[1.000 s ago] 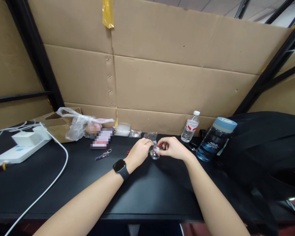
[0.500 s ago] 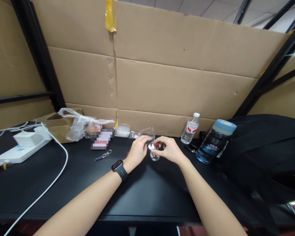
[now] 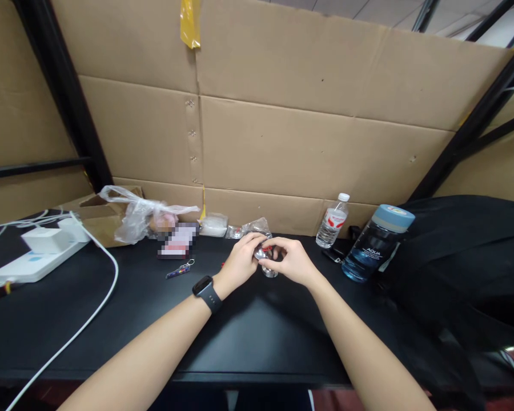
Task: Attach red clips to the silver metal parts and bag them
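My left hand (image 3: 240, 260), with a dark watch on its wrist, curls its fingers around one side of a small shiny silver round piece (image 3: 260, 252). A red part (image 3: 267, 248) shows on it, where my right hand (image 3: 294, 261) pinches from the other side. Fingers cover much of the piece, so its exact kind is unclear. Just below it, a clear, shiny round object (image 3: 269, 273) rests on the black table. Behind my fingers lies a crumpled clear plastic packet (image 3: 259, 226). Beside my left wrist a bit of something red (image 3: 223, 264) peeks out.
Left of my hands lie a key fob (image 3: 179, 270), a blurred-out flat item (image 3: 179, 241) and a white power strip (image 3: 40, 264) with cables. A water bottle (image 3: 332, 221), a blue-lidded bottle (image 3: 372, 244) and a black bag (image 3: 462, 257) stand right.
The silver piece has tilted and moved slightly left, closer into my left hand. Both hands stay around it. The camera view has shifted slightly.
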Available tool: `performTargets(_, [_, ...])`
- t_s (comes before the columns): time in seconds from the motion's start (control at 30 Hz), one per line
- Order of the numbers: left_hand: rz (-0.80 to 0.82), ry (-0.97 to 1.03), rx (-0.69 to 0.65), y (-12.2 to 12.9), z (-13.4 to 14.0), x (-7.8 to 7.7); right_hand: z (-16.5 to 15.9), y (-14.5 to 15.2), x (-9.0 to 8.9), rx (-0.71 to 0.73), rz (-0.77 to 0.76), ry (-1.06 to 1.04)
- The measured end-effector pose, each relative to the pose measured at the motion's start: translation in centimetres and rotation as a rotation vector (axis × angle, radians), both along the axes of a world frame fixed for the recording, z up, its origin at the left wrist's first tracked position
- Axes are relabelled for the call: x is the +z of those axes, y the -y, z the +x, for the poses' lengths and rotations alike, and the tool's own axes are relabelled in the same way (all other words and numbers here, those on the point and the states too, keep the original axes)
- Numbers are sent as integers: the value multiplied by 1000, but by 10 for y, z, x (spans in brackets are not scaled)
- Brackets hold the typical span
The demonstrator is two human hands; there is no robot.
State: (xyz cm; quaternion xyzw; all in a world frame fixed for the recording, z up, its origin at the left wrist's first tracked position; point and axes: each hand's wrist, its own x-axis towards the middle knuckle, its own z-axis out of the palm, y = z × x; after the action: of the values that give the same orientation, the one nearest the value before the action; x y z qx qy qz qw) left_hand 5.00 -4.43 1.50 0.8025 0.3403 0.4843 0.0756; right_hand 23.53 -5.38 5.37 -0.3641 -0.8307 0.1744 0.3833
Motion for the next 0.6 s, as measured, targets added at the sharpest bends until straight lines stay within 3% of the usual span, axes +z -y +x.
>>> performTargets(0.2, [12, -32, -23, 1, -2, 1, -5, 0, -4, 19, 28, -43])
performTargets(0.4, [13, -22, -20, -1, -4, 2, -7, -4, -14, 58, -98, -111])
performTargets(0.6, [15, -55, 24, -4, -6, 1, 1, -6, -7, -75, 93, 70])
